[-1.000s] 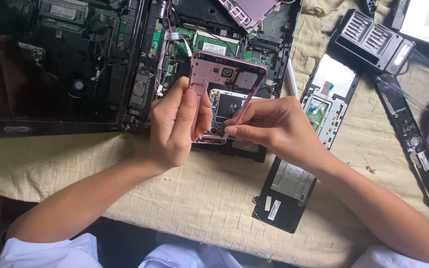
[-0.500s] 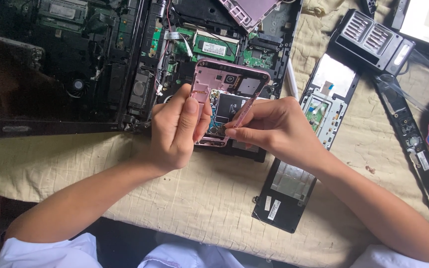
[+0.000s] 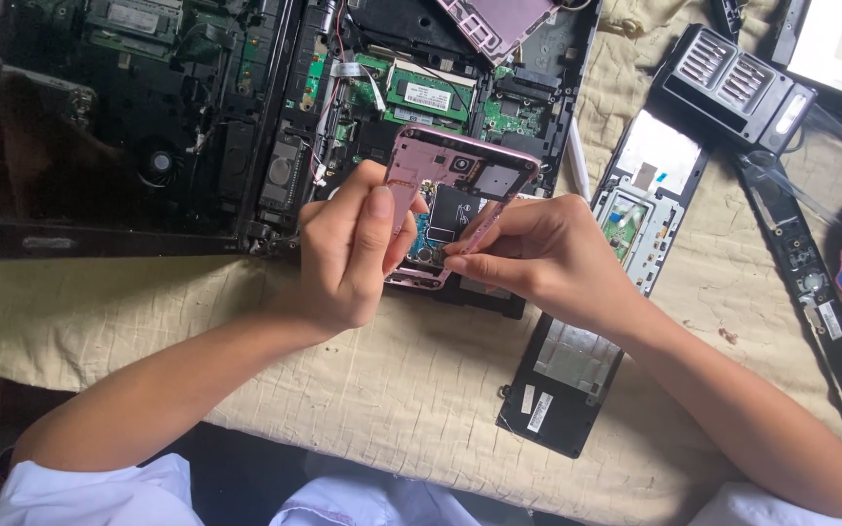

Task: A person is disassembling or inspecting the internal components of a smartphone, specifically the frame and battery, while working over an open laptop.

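A pink opened phone frame [image 3: 450,195] is gripped by the left hand [image 3: 348,248] above the cloth-covered table's [image 3: 392,390] far middle; something small (unclear) is pinched by the right hand [image 3: 538,258], inside it. Steady fingertip precision seems needed next.

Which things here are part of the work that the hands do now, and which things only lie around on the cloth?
In the work:
- pink phone frame, opened, held up by the left hand
- right hand, fingertips pinching at the frame's lower inside

Lying about:
- opened laptop behind the hands
- black cover panel
- screwdriver bit case
- long black strip
- beige cloth
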